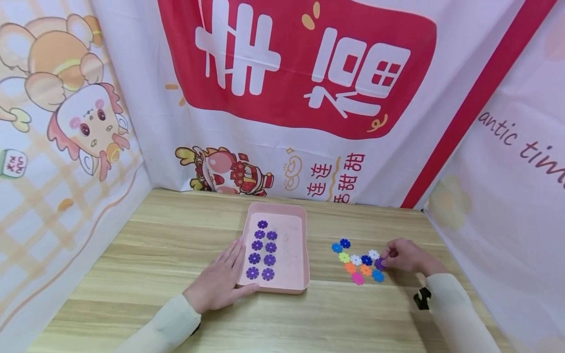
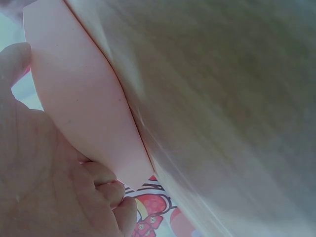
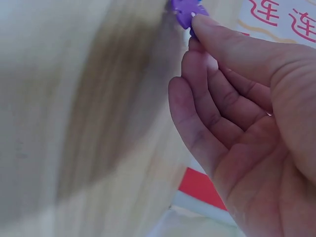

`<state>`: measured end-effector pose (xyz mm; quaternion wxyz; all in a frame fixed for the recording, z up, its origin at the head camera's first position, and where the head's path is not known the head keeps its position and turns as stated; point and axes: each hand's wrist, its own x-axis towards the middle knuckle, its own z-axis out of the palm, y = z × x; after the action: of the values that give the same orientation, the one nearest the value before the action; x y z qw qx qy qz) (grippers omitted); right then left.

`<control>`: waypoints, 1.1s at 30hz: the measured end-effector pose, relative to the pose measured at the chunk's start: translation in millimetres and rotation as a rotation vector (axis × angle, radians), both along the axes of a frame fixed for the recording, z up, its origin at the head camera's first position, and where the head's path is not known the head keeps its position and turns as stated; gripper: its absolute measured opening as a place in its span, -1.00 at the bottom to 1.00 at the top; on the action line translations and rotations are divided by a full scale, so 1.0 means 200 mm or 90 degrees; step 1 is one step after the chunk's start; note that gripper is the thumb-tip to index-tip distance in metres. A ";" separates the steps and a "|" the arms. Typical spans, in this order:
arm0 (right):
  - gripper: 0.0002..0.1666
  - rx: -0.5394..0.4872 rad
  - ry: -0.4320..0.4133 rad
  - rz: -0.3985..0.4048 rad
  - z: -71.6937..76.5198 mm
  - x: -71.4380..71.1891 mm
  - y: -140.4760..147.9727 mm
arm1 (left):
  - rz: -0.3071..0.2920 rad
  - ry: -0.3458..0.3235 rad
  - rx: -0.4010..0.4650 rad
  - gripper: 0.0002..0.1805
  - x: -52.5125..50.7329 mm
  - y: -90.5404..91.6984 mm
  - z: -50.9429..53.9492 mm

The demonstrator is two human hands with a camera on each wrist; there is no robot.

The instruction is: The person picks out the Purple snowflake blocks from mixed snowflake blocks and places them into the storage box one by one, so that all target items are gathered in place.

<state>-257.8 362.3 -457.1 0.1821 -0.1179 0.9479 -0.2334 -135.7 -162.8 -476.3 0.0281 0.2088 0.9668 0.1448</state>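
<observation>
A pink tray [image 1: 287, 290] lies on the table, with several purple snowflake discs [image 1: 270, 247] in two columns on its left side. My left hand [image 1: 220, 283] rests on the tray's near-left corner, fingers stretched along the left wall and thumb at the near rim. In the left wrist view, the thumb and fingertips touch the pink wall [image 2: 84, 94]. Right of the tray, my right hand [image 1: 405, 255] pinches a purple snowflake disc [image 3: 185, 11] between thumb and index finger. This disc is at the right edge of a group of mixed-colour discs.
The loose group has a pink disc [image 1: 358, 278], orange discs [image 1: 366, 269], a yellow-green disc [image 1: 344, 257], white discs [image 1: 355, 260] and blue discs [image 1: 378, 276]. Printed cloth [image 1: 282, 108] hangs behind the wooden table [image 1: 335, 318] and along both sides.
</observation>
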 end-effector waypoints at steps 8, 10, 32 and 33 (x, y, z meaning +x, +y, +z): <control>-0.91 0.008 0.044 0.056 0.12 -0.07 -0.11 | 0.004 -0.011 0.000 0.17 0.00 0.00 0.03; -0.91 0.012 0.051 0.070 0.16 -0.10 -0.17 | 0.006 -0.010 -0.001 0.17 0.00 0.00 0.03; -0.91 0.035 0.092 0.215 0.36 -0.32 -0.96 | 0.001 0.005 -0.004 0.16 0.01 0.00 0.03; -0.91 0.034 0.092 0.221 0.36 -0.32 -0.99 | 0.003 0.003 -0.005 0.16 0.01 0.00 0.02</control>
<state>-322.4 163.4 -384.2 0.1538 -0.2913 0.9298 -0.1639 -133.5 -162.2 -471.4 0.0262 0.2066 0.9679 0.1406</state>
